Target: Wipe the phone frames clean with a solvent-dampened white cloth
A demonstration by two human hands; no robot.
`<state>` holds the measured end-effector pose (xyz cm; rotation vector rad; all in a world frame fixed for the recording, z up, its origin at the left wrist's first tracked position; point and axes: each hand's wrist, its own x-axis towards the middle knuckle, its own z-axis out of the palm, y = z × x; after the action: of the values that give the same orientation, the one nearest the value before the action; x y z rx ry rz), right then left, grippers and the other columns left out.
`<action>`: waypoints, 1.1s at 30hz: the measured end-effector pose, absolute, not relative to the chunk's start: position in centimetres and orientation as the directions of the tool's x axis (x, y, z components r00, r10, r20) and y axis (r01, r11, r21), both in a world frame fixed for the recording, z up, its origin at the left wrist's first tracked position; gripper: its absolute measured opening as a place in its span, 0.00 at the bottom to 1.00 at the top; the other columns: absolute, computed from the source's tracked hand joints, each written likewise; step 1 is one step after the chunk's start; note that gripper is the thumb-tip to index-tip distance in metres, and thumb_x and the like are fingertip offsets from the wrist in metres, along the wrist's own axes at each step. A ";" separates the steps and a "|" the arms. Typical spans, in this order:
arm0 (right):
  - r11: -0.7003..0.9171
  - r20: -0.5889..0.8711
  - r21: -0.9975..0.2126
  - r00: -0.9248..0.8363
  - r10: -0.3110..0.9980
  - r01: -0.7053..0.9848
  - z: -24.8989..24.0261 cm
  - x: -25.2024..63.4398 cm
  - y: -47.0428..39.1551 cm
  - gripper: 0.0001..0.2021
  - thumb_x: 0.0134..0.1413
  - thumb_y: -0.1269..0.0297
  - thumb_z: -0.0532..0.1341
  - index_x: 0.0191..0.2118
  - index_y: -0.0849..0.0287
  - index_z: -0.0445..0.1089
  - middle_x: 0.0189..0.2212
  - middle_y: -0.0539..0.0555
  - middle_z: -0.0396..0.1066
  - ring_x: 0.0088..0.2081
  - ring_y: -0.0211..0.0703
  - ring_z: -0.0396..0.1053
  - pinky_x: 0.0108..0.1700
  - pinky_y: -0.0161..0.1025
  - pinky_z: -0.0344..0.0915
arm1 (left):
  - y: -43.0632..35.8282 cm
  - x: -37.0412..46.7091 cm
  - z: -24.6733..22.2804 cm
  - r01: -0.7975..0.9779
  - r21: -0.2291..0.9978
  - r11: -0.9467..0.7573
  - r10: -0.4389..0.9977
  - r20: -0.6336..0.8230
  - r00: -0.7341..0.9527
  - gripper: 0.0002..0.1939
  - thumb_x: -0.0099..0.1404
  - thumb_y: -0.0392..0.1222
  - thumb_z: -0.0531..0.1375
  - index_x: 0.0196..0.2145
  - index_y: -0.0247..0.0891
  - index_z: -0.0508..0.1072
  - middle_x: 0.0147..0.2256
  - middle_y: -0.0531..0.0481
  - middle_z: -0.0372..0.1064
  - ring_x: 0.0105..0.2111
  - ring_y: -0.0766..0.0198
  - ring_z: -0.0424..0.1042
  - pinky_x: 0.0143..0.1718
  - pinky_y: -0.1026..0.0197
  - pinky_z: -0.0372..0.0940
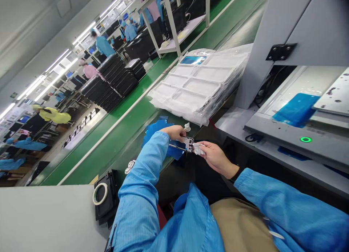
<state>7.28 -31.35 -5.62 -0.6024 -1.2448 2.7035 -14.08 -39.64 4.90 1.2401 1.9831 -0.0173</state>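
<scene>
Phone frame (183, 144) held; clear trays (201, 84) hold one blue part (194, 60).

Bright, even light from ceiling strip lamps (58, 59); tilted wide-angle view, edges stretched, background soft.

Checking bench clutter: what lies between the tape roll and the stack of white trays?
In the head view, the left hand with the phone frame, over blue film sheets.

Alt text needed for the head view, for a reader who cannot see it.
Left hand holds a small flat framed part while the right hand presses a white wipe to its end. Beyond lie stacked white trays beside a green conveyor.
</scene>
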 end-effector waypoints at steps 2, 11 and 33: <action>-0.670 -0.298 -0.741 -0.919 0.259 0.052 -4.6 7.8 -30.2 0.20 0.43 0.50 0.78 0.38 0.58 0.81 0.36 0.57 0.81 0.35 0.42 0.76 0.38 0.36 0.74 | -40.5 -13.7 6.3 0.759 0.411 0.506 0.777 -0.599 -0.193 0.04 0.55 0.36 0.69 0.30 0.38 0.79 0.28 0.54 0.75 0.32 0.61 0.72 0.38 0.61 0.65; -0.349 -0.206 -0.935 -0.897 0.392 0.062 2.9 10.0 -23.2 0.23 0.47 0.43 0.75 0.42 0.56 0.82 0.40 0.56 0.83 0.43 0.53 0.81 0.49 0.49 0.81 | -45.2 -4.6 10.1 -0.132 0.882 0.452 0.867 -0.470 -0.168 0.26 0.56 0.55 0.75 0.42 0.34 0.73 0.34 0.48 0.76 0.31 0.63 0.75 0.33 0.63 0.70; 0.204 0.396 -0.873 -0.888 -0.235 -0.443 8.9 11.4 -22.0 0.10 0.67 0.62 0.65 0.50 0.48 0.82 0.47 0.50 0.82 0.47 0.45 0.81 0.51 0.35 0.78 | -46.2 3.7 10.9 -0.635 0.713 0.297 0.884 -0.457 -0.099 0.26 0.53 0.47 0.79 0.43 0.33 0.75 0.35 0.46 0.79 0.29 0.65 0.78 0.29 0.68 0.72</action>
<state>11.38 -22.03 8.90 0.6554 -2.2950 1.7600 3.72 -46.24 10.89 0.3032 1.0521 1.3081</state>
